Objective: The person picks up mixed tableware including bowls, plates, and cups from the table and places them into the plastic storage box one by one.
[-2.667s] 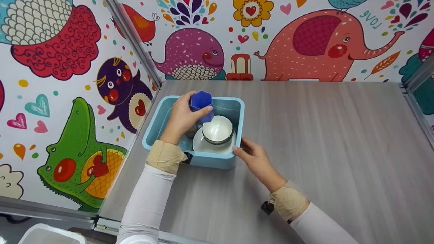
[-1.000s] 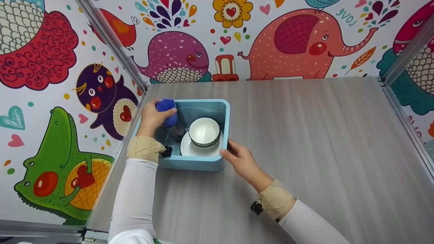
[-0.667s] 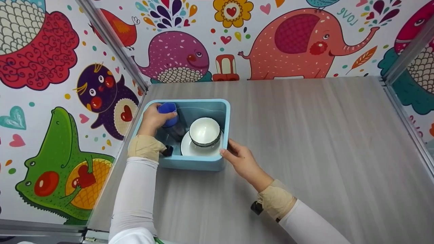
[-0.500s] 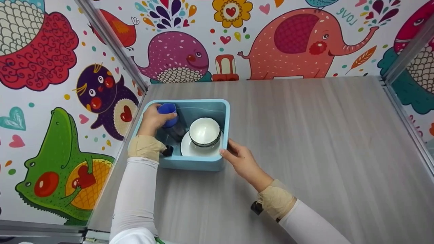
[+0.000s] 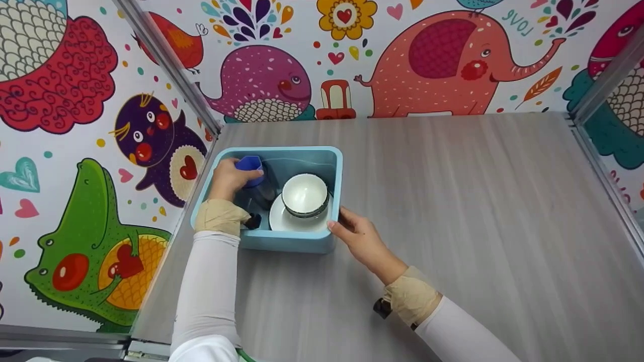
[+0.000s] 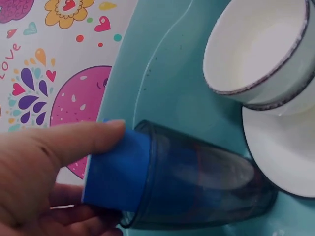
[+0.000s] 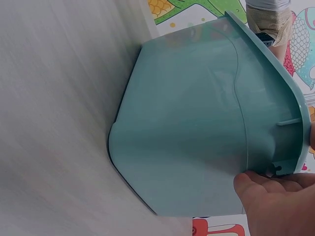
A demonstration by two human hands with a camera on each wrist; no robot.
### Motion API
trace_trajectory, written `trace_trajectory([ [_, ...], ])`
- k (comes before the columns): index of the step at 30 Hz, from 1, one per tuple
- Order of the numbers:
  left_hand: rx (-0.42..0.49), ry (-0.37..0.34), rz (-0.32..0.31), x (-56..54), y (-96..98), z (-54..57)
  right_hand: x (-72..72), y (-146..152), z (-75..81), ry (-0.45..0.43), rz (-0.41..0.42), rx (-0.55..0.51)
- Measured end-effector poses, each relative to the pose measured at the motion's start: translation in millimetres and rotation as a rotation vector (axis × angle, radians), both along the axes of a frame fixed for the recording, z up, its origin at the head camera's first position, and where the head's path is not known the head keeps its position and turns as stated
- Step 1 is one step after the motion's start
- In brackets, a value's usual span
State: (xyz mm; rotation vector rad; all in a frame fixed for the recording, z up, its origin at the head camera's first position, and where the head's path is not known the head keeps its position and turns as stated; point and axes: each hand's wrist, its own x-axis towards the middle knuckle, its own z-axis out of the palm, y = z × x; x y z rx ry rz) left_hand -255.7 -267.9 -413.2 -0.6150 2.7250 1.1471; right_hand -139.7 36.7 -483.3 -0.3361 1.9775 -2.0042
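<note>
My left hand (image 5: 227,180) pinches a blue six-sided cup (image 5: 250,164) between thumb and fingers, inside the left part of a light blue plastic bin (image 5: 287,242). In the left wrist view, the blue cup (image 6: 118,169) sits partly inside a clear dark-tinted tumbler (image 6: 211,184), which leans at a slant in that view. To its right, stacked white bowls (image 5: 305,193) with dark rims rest on a white plate (image 5: 283,219) in the bin. My right hand (image 5: 370,245) grips the bin's near right corner, thumb on the rim and fingers against the outer wall.
The bin stands on a grey wood-grain table (image 5: 453,201), near its left side. Walls printed with cartoon animals, such as an elephant (image 5: 448,65), rise at the back and left. Metal frame bars (image 5: 166,65) run along the corners.
The blue cup has gone left and down in my left hand, from beside the bowls into the tumbler, sinking slightly further lately. My right hand keeps its grip on the bin's corner.
</note>
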Motion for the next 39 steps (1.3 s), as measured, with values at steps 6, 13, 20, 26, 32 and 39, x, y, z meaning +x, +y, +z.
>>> trace_trajectory([
  [6,0.014,-0.037,0.015,0.5,0.1,-1.3,0.0,1.0,-0.5,0.005,-0.010,0.011],
  [13,-0.009,-0.060,-0.004,0.6,1.6,1.6,-0.3,1.5,-0.2,0.004,-0.016,0.027],
  [20,0.018,-0.077,-0.025,0.2,2.8,2.5,-1.6,2.1,1.3,-0.007,-0.022,0.035],
  [26,0.012,-0.084,-0.026,1.6,1.7,1.6,-1.6,1.3,0.5,-0.009,-0.024,0.030],
  [32,0.006,-0.082,-0.036,3.4,3.7,3.3,-2.8,-0.6,-0.6,-0.009,-0.034,0.046],
  [39,-0.037,-0.030,-0.060,5.5,14.2,9.3,-1.9,1.6,1.5,-0.004,-0.025,0.077],
])
